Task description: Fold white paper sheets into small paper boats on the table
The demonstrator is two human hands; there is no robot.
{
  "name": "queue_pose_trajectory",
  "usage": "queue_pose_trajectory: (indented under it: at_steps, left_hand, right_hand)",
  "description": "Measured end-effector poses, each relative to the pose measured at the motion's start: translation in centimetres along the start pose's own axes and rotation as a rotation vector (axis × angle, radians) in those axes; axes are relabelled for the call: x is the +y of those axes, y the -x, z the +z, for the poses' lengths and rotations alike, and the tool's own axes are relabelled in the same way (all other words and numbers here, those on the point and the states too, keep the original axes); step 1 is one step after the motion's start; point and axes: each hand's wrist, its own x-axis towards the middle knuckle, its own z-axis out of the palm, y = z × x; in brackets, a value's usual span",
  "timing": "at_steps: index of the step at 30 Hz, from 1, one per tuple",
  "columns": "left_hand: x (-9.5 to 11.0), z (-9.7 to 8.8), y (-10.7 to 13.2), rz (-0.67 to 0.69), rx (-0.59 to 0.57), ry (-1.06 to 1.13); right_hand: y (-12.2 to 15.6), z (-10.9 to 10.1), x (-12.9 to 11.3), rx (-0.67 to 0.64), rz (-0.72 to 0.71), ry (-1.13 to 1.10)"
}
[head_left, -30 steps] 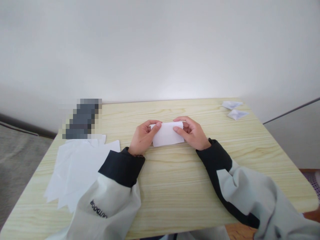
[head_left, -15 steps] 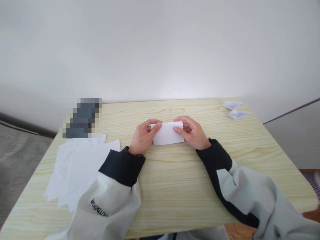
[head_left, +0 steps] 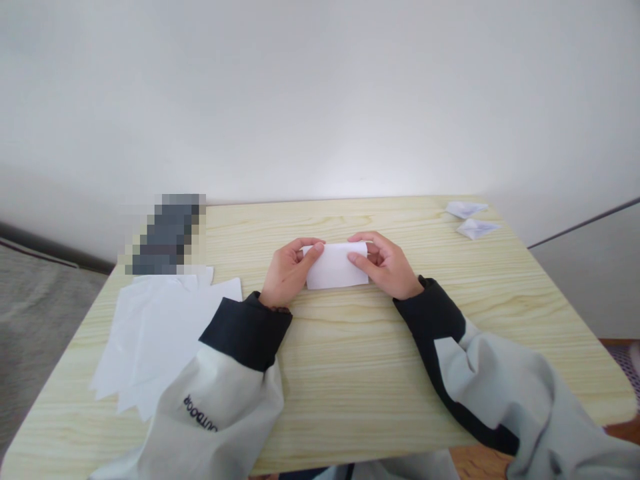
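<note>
The left hand (head_left: 287,272) and right hand (head_left: 393,270) pinch a white paper (head_left: 336,268) between thumbs and fingers near its far edge. Its long axis runs left to right, roughly parallel to the wall (head_left: 320,100), over the table's (head_left: 350,373) middle.

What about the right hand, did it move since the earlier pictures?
No, judged against the table, the right hand stays in place, pinching the white paper.

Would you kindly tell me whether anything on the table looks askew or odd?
The sheets lie unevenly fanned, corners jutting out; the dark object beyond them is blocked out by pixelation. Nothing looks spilled.
</note>
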Motion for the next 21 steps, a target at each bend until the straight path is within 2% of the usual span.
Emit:
queue_pose_trajectory:
  at_steps: [21]
  left_hand:
    - [-0.03, 0.07, -0.02, -0.019, 0.01, 0.001]
  right_hand:
    - [0.02, -0.04, 0.06, -0.006, -0.012, 0.019]
